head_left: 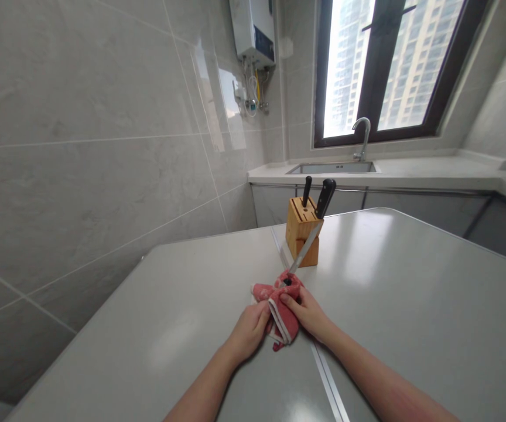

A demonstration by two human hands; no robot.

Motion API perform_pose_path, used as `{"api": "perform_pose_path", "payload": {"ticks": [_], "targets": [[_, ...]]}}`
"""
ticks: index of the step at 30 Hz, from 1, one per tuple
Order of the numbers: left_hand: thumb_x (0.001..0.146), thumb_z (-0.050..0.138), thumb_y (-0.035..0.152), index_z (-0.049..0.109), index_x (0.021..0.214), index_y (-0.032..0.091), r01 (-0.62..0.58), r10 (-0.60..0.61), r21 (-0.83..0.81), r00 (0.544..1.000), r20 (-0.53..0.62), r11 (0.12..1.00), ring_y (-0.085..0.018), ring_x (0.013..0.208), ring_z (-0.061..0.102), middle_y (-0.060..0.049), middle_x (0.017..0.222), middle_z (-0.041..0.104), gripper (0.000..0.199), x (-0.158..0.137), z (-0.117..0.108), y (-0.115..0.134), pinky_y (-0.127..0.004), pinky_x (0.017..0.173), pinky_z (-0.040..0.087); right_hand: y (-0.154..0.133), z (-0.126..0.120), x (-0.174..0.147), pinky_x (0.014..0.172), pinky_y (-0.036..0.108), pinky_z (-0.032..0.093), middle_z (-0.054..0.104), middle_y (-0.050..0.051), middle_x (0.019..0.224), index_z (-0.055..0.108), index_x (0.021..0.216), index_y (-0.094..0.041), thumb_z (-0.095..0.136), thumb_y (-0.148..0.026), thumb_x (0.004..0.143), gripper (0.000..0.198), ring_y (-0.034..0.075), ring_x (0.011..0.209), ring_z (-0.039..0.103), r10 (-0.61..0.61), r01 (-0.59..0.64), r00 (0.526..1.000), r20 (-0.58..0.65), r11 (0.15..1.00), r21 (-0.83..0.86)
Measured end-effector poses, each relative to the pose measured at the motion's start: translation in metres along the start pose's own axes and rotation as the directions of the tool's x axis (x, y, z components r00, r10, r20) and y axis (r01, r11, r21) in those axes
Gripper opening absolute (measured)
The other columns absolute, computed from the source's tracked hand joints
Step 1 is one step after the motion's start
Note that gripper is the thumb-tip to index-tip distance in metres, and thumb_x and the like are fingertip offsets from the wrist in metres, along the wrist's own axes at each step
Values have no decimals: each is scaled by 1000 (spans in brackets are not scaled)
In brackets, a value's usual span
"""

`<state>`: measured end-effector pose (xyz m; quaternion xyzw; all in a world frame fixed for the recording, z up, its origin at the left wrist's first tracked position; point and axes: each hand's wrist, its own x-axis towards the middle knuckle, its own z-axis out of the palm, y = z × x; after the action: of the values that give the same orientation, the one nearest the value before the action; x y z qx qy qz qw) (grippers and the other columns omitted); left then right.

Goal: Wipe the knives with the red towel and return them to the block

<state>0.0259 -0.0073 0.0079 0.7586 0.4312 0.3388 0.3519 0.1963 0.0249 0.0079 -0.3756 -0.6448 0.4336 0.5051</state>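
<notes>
A red cloth with white edging (286,319) is bunched between my two hands above the table. My left hand (249,329) is closed on its left side, fingers partly hidden by the folds. On the right side my right hand (308,310) pinches the cloth, thumb on top. Out of the folds a knife blade (303,251) slants up and away to the right, beside a small black part (287,282). Its upper end overlaps the knife block. The wooden knife block (296,228) stands just beyond, with two black knife handles (325,199) rising at its top.
The pale table (200,281) has a metal seam (327,375) running lengthwise. Behind it is a white counter (433,167) with a sink (332,168) and a tap (364,138) under a window. A tiled wall (103,176) rises at left, and a water heater (253,29) hangs in the corner.
</notes>
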Motion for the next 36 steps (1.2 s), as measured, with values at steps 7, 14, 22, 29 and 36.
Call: {"api": "perform_pose_path", "payload": {"ticks": [7,14,22,29,36], "targets": [[93,36,44,56,78,15,-49,49,-9,998,-29,999,-15,67,48,-2,74,57,38,1,-3,4,-24,65,37,-1,0,-1,92,40,42,66,8,95,63,84,-18,55,-52,78,36,24,93,59,22,-22,1000,-1,998,59],[86,47,51,61,79,14,-17,14,-83,999,-36,996,-15,65,47,-1,70,57,40,2,-4,3,-23,62,37,1,1,-1,90,39,45,67,7,95,64,87,-18,57,-52,78,36,24,91,60,34,-33,999,-4,993,109],[82,56,46,63,84,13,-11,8,-80,1000,-28,997,-11,57,41,1,65,53,33,2,0,2,-21,54,32,0,2,-3,87,38,46,66,7,93,64,87,-17,60,-47,77,32,23,89,61,23,-22,1000,-10,996,86],[87,50,40,65,94,14,-64,63,-156,998,-11,986,-16,72,51,-3,79,62,30,1,-2,15,-24,67,39,3,2,-1,86,37,46,67,6,93,65,88,-18,58,-47,79,31,22,88,61,10,-10,1000,7,996,94],[88,47,48,58,84,14,56,-97,-374,991,-93,926,-9,45,38,4,54,48,36,2,-2,-2,-19,45,30,1,1,-2,81,36,48,67,6,87,64,84,-17,57,-46,79,30,21,82,61,50,-48,998,-32,998,49]]}}
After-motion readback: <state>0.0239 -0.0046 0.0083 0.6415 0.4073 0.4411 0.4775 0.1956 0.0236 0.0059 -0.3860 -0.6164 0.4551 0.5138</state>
